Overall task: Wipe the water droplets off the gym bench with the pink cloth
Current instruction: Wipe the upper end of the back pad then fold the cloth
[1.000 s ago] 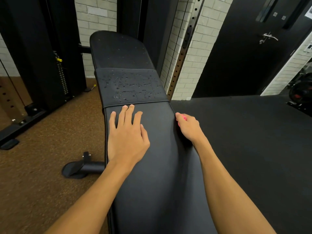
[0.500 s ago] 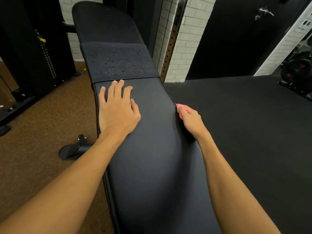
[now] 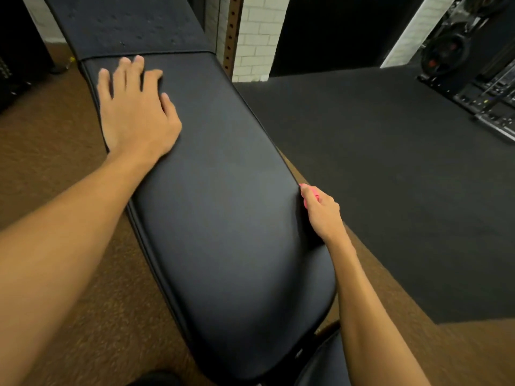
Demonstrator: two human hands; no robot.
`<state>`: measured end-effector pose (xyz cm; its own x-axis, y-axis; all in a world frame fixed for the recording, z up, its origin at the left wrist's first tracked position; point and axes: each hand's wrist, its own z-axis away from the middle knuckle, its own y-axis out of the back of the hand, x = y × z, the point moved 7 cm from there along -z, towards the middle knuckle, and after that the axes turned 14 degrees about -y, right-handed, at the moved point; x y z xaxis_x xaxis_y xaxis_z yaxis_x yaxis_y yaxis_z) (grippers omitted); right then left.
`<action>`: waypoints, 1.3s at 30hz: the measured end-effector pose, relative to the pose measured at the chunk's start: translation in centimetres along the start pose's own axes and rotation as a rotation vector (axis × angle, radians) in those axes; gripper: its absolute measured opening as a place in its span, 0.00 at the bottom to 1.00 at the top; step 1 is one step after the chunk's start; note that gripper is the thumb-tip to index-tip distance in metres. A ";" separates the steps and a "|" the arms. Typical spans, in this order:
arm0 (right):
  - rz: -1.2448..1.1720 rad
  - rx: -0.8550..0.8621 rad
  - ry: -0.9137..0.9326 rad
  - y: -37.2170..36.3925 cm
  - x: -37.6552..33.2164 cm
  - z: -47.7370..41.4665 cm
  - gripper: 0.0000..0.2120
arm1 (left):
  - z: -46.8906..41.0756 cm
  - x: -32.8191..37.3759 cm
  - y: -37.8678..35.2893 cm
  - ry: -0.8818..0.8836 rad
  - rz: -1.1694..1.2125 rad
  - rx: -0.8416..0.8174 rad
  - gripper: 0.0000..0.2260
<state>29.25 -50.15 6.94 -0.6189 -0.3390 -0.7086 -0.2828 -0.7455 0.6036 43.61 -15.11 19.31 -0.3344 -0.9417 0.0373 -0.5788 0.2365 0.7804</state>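
Observation:
The black padded gym bench runs from the bottom centre up to the top left. Its far section, past a seam, carries water droplets. My left hand lies flat with spread fingers on the pad just short of that seam. My right hand is at the bench's right edge, fingers curled round the pink cloth. Only a small pink bit shows between the fingers; the rest is hidden in the hand and below the edge.
Brown carpet lies left of the bench, black rubber flooring to the right. A white brick pillar with a perforated upright stands behind. Weight plates and a rack fill the top right corner.
The view has tilted down and moved closer. My right hand with the cloth has slid back along the bench's right edge toward me. My left hand stays flat near the seam.

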 end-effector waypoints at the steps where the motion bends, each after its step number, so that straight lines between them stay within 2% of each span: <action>1: -0.005 0.015 -0.025 0.4 1.3 0.3 0.23 | 0.0 0.0 0.0 -0.004 0.000 -0.004 0.22; 4: -0.009 0.034 -0.053 1.0 3.1 0.9 0.23 | 0.1 0.2 0.0 -0.002 0.007 -0.004 0.23; 7: 0.034 0.038 -0.052 0.7 1.6 0.2 0.23 | 0.1 0.2 0.0 0.005 0.007 0.006 0.22; 15: 0.022 -0.058 0.076 -2.5 -7.4 -2.9 0.24 | 0.0 0.4 0.2 0.021 -0.001 0.024 0.22; 20: 0.001 -0.100 0.230 -5.1 -14.4 -4.1 0.14 | -0.1 0.5 0.5 0.035 -0.006 0.024 0.21; 24: 0.016 -0.113 0.358 -6.9 -19.7 -4.8 0.20 | -0.2 0.5 0.7 0.049 0.002 0.029 0.21; 28: 0.045 -0.177 0.336 -8.4 -23.9 -6.2 0.17 | -0.5 0.2 0.7 0.064 -0.001 0.025 0.21; 33: 0.030 -0.225 0.346 -10.2 -28.4 -7.2 0.22 | -0.8 0.1 0.6 0.075 -0.003 0.012 0.21; 39: -0.123 -0.229 0.432 -10.1 -28.1 -7.1 0.20 | -0.9 -0.1 0.6 0.088 -0.014 -0.015 0.22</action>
<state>54.68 -37.15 18.22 -0.2176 -0.4110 -0.8853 -0.1367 -0.8853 0.4446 43.94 -15.09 20.38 -0.2592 -0.9624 0.0809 -0.5714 0.2204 0.7905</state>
